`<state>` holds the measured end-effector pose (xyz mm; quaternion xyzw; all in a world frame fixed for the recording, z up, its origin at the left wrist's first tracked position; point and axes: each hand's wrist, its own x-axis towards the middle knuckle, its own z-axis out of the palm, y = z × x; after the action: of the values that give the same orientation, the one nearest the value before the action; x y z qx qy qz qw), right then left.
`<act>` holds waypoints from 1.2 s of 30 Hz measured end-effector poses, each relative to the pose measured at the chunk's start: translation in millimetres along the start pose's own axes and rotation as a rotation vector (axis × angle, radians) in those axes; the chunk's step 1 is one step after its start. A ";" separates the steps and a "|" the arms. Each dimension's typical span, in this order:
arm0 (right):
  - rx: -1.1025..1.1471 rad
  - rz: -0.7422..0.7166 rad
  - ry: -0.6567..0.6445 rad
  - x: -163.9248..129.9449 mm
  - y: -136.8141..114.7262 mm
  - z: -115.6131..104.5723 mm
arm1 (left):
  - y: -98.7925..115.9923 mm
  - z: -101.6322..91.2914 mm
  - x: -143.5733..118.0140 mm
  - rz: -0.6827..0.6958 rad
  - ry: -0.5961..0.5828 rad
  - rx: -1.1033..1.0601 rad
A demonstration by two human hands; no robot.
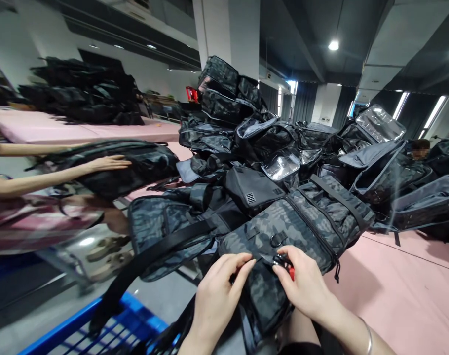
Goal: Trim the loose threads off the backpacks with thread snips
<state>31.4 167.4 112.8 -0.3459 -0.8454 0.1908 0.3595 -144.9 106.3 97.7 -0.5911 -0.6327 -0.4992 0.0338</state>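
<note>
A dark camouflage backpack [302, 222] lies in front of me, its near end hanging over the edge of the pink table. My left hand [224, 291] is closed in a pinch at the near end of the backpack, on its fabric as far as I can see; a thread there would be too fine to make out. Beside it, my right hand [302, 281] grips small thread snips [291, 273] with a red part, mostly covered by the fingers. Their dark tip is near a D-ring on the backpack. A wide black strap [158, 251] trails off to the left.
More camouflage bags [261, 133] are heaped behind, several hanging open. The pink table [405, 276] extends to the right. A blue plastic crate [135, 310] stands low at the left. A co-worker's hands [108, 163] hold another backpack [135, 167] at the left.
</note>
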 end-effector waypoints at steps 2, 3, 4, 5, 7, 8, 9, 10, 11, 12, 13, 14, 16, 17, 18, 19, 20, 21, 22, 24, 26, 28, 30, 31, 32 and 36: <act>-0.006 -0.013 -0.006 -2.0 0.7 -1.0 | 3.4 2.2 1.3 0.025 -0.054 0.064; -0.006 -0.016 -0.013 -2.7 0.6 -1.5 | 4.7 3.3 1.4 0.035 -0.070 0.099; -0.006 -0.017 -0.021 -3.3 0.2 -2.1 | 5.6 4.1 1.3 0.044 -0.076 0.129; -0.008 -0.017 -0.032 -3.7 -0.7 -2.7 | 6.1 4.7 1.2 0.049 -0.076 0.148; -0.019 -0.013 -0.059 -4.2 -3.3 -3.8 | 6.0 5.3 0.8 0.031 -0.053 0.148; -0.026 -0.006 -0.075 -4.4 -4.9 -4.3 | 5.4 5.3 0.5 0.007 -0.037 0.132; -0.035 0.005 -0.088 -4.7 -6.6 -4.7 | 4.5 5.2 0.0 -0.021 -0.024 0.106; -0.042 0.013 -0.100 -5.2 -8.3 -4.9 | 3.5 5.2 -0.7 -0.050 -0.013 0.076; -0.045 0.015 -0.109 -5.8 -9.8 -4.9 | 2.5 5.4 -1.7 -0.078 0.001 0.045; -0.045 0.008 -0.114 -6.6 -11.1 -4.7 | 1.6 5.7 -2.8 -0.101 0.018 0.016; -0.043 -0.007 -0.117 -7.5 -12.2 -4.2 | 1.0 6.3 -4.1 -0.122 0.035 -0.012; -0.042 -0.028 -0.119 -8.4 -13.1 -3.4 | 0.5 7.1 -5.4 -0.140 0.048 -0.039; -0.052 -0.066 -0.127 -10.0 -14.8 -1.3 | 0.3 9.0 -7.9 -0.169 0.060 -0.085; -0.066 -0.076 -0.134 -10.5 -15.5 -0.1 | 0.4 10.0 -8.8 -0.177 0.060 -0.102; -0.082 -0.083 -0.140 -10.8 -16.3 1.1 | 0.6 10.9 -9.6 -0.183 0.060 -0.115; -0.098 -0.086 -0.146 -10.8 -17.1 2.2 | 0.8 11.6 -10.3 -0.186 0.061 -0.125; -0.112 -0.089 -0.151 -10.7 -17.7 3.0 | 1.0 12.2 -10.8 -0.187 0.059 -0.131; -0.123 -0.090 -0.154 -10.6 -18.1 3.7 | 1.1 12.7 -11.2 -0.188 0.056 -0.134; -0.129 -0.088 -0.156 -10.5 -18.3 4.1 | 1.1 13.0 -11.6 -0.189 0.052 -0.133; -0.130 -0.080 -0.156 -10.7 -17.9 4.4 | 0.9 13.2 -12.2 -0.188 0.048 -0.127; -0.118 -0.075 -0.155 -11.3 -17.0 4.3 | 0.5 13.3 -12.7 -0.182 0.047 -0.121; -0.112 -0.075 -0.148 -11.8 -16.5 4.5 | 0.0 13.5 -13.1 -0.174 0.046 -0.119; -0.127 -0.071 -0.138 -11.8 -16.3 5.4 | -0.1 13.9 -13.6 -0.161 0.041 -0.118; -0.137 -0.070 -0.134 -11.6 -16.2 6.1 | 0.0 14.0 -14.0 -0.152 0.039 -0.117; -0.146 -0.072 -0.131 -11.4 -15.8 6.9 | 0.2 14.0 -14.6 -0.143 0.036 -0.117; -0.111 -0.092 -0.113 -11.4 -10.5 10.4 | -0.2 10.3 -16.9 -0.145 0.064 -0.155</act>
<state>24.7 151.2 106.4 -0.3149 -0.8885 0.1462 0.3000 -134.3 101.2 81.8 -0.5282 -0.6320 -0.5664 -0.0279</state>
